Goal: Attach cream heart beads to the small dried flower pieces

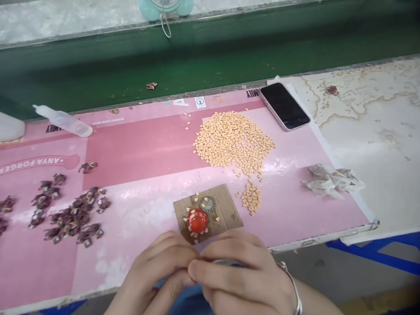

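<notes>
Pink printed sheeting (147, 166) covers most of the surface (393, 175). The left hand (162, 264) and the right hand (243, 273) meet at the near edge, fingers curled and fingertips brought together. Both grips look pinched, but the fingers screen the space between them; how far each is closed, and whether it has hold of a small item, cannot be told from this view. A silver bracelet (298, 297) circles the right wrist.

Just beyond the hands lies a wooden board (226, 208), set at a slight angle. It carries a glossy red cap (197, 221) and, touching or nearly touching it, a round metal lid (207, 204). Loose tan pieces are scattered around both.

To the right of the board is a small heap of heart-shaped tan pieces (251, 199). The large pile (229, 135) of the same pieces lies farther back, spread toward the heap. A phone (285, 107) rests behind and to the right, screen up; a crumpled tissue (331, 180) lies nearer, at the right edge of the sheeting.

On the left, dark brown figures (72, 214) lie in clusters. A translucent squeeze bottle (65, 121) lies on its side behind them, beside the green channel (98, 78).
</notes>
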The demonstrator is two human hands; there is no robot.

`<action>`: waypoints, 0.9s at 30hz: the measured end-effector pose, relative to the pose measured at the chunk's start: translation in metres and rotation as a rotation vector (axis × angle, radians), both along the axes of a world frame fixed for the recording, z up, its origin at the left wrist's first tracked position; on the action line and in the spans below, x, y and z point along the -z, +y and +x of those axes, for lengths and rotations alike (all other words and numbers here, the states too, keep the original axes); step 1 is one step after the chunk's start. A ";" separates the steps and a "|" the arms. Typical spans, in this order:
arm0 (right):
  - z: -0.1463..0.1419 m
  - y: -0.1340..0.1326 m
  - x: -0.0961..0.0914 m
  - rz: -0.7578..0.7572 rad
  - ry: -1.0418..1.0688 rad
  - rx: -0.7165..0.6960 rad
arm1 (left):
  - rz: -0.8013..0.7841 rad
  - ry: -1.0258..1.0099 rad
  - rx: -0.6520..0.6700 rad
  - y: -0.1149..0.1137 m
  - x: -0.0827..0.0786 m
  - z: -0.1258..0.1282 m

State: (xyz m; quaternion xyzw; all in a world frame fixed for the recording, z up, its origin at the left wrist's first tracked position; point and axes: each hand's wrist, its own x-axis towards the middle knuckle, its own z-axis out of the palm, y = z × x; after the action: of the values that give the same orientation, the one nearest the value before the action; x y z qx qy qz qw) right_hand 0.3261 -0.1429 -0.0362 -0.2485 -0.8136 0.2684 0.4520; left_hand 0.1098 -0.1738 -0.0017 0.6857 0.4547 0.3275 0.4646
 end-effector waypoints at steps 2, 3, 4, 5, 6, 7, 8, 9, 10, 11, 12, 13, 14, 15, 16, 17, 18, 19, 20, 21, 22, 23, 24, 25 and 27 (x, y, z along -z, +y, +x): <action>-0.001 -0.004 0.000 -0.029 -0.037 0.009 | 0.006 -0.039 -0.089 -0.006 0.005 0.001; -0.001 -0.005 0.001 -0.042 -0.054 0.002 | 0.001 -0.052 -0.133 -0.007 0.007 0.003; -0.001 -0.007 0.001 -0.048 -0.069 -0.013 | 0.002 -0.067 -0.174 -0.009 0.008 0.006; -0.002 -0.008 0.001 -0.048 -0.077 -0.018 | 0.006 -0.079 -0.203 -0.009 0.010 0.008; -0.002 -0.009 0.002 -0.052 -0.082 -0.012 | 0.014 -0.084 -0.224 -0.009 0.011 0.011; -0.003 -0.010 0.003 -0.048 -0.081 0.003 | 0.029 -0.079 -0.232 -0.010 0.013 0.013; -0.004 -0.010 0.004 -0.042 -0.077 0.019 | 0.064 -0.070 -0.237 -0.010 0.014 0.014; -0.005 -0.010 0.005 -0.034 -0.069 0.027 | 0.110 -0.052 -0.245 -0.010 0.015 0.014; -0.006 -0.010 0.005 -0.030 -0.060 0.032 | 0.165 -0.023 -0.261 -0.011 0.016 0.014; -0.007 -0.009 0.006 -0.028 -0.050 0.021 | 0.224 0.016 -0.275 -0.012 0.017 0.013; -0.007 -0.008 0.006 -0.036 -0.041 -0.003 | 0.279 0.059 -0.283 -0.013 0.018 0.012; -0.007 -0.007 0.006 -0.060 -0.032 -0.028 | 0.328 0.101 -0.284 -0.015 0.018 0.011; -0.007 -0.005 0.005 -0.097 -0.024 -0.050 | 0.363 0.140 -0.277 -0.016 0.019 0.009; -0.006 -0.004 0.004 -0.131 -0.024 -0.069 | 0.384 0.173 -0.259 -0.019 0.020 0.007; -0.006 -0.003 0.003 -0.153 -0.037 -0.088 | 0.402 0.200 -0.243 -0.021 0.020 0.006; -0.005 -0.003 0.001 -0.158 -0.061 -0.103 | 0.413 0.221 -0.233 -0.022 0.021 0.005; -0.005 -0.003 0.000 -0.144 -0.092 -0.105 | 0.424 0.233 -0.232 -0.024 0.022 0.004; -0.004 -0.003 -0.001 -0.116 -0.128 -0.094 | 0.430 0.239 -0.235 -0.026 0.023 0.004; -0.005 -0.003 -0.002 -0.078 -0.162 -0.072 | 0.435 0.241 -0.241 -0.027 0.023 0.004; -0.005 -0.003 -0.003 -0.039 -0.195 -0.048 | 0.442 0.243 -0.250 -0.028 0.024 0.005; -0.005 -0.003 -0.004 0.001 -0.220 -0.026 | 0.442 0.247 -0.256 -0.029 0.025 0.006; -0.006 -0.003 -0.005 0.034 -0.246 -0.011 | 0.444 0.253 -0.258 -0.029 0.025 0.007; -0.007 -0.004 -0.005 0.064 -0.270 -0.006 | 0.448 0.261 -0.261 -0.030 0.026 0.008; -0.008 -0.004 -0.005 0.086 -0.295 -0.007 | 0.451 0.267 -0.264 -0.030 0.026 0.009; -0.009 -0.004 -0.005 0.116 -0.319 -0.011 | 0.446 0.270 -0.265 -0.031 0.027 0.012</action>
State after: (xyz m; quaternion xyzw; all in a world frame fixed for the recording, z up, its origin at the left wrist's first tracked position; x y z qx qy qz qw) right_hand 0.3167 -0.1465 -0.0313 -0.2573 -0.8904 0.1807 0.3290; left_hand 0.1214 -0.2044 -0.0288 0.7428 0.5149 0.3830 0.1907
